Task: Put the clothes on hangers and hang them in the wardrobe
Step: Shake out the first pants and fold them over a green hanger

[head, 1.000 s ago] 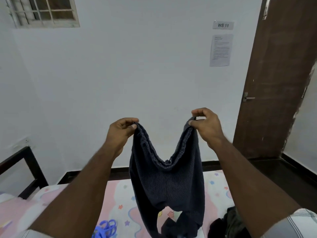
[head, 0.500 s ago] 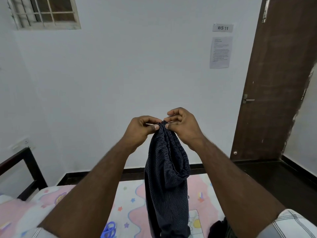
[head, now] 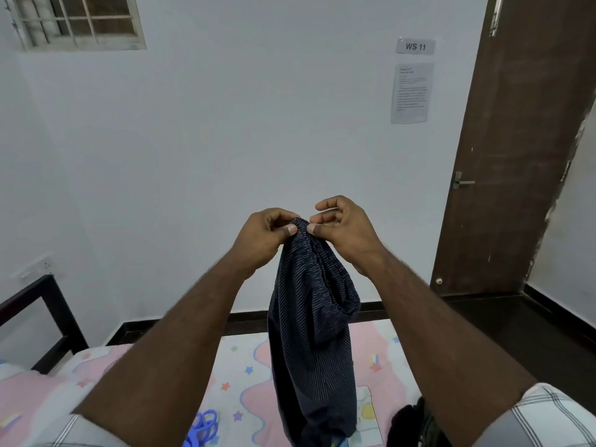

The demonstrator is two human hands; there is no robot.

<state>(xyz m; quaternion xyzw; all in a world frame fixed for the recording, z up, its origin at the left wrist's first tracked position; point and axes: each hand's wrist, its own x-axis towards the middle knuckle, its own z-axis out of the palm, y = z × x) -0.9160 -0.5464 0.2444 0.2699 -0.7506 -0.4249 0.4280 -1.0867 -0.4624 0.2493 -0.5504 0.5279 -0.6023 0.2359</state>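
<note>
Pinching dark shorts, both hands meet below sign "WS 11".

Patterned bed carries blue hangers (near edge) and dark clothes

Garment: dark ribbed cloth, matt. Door: brown wood, scuffed. Hangers: blue plastic.

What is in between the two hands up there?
In the head view, the bunched top edge of the dark striped garment sits between the left hand and the right hand; both pinch it.
</note>
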